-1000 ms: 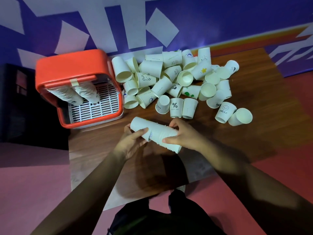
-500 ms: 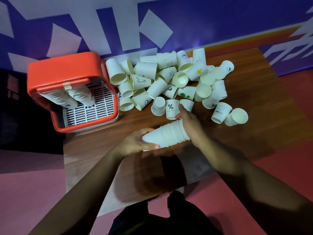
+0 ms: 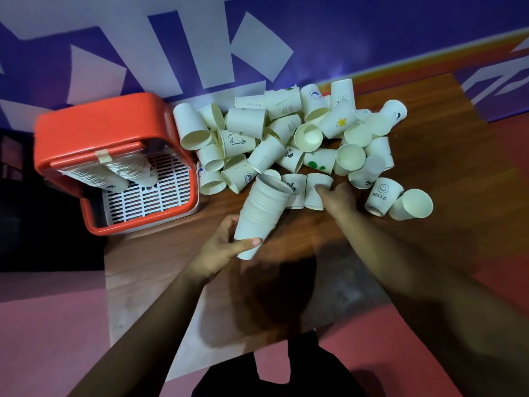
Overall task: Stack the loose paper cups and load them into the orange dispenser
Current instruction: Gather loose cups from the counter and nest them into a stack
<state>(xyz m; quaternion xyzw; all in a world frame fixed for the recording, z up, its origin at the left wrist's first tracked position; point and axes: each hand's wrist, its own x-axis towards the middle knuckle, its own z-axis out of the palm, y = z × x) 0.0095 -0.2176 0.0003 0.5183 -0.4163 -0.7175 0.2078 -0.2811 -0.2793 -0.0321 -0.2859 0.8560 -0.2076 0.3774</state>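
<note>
Dozens of loose cups [image 3: 246, 123] lie heaped on the table [image 3: 443, 224] beside the orange dispenser [image 3: 94, 124]. The left hand [image 3: 220, 247] grips the bottom of a tilted cup stack [image 3: 263, 207]; the right hand [image 3: 339, 200] touches an upturned cup [image 3: 310, 200] at the heap's near edge, blurred, so I cannot tell whether it has closed

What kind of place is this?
Maybe an activity room: a purple wall painted with big white shapes, a brown wooden table heaped with white paper cups, and an orange plastic cup dispenser.
</note>
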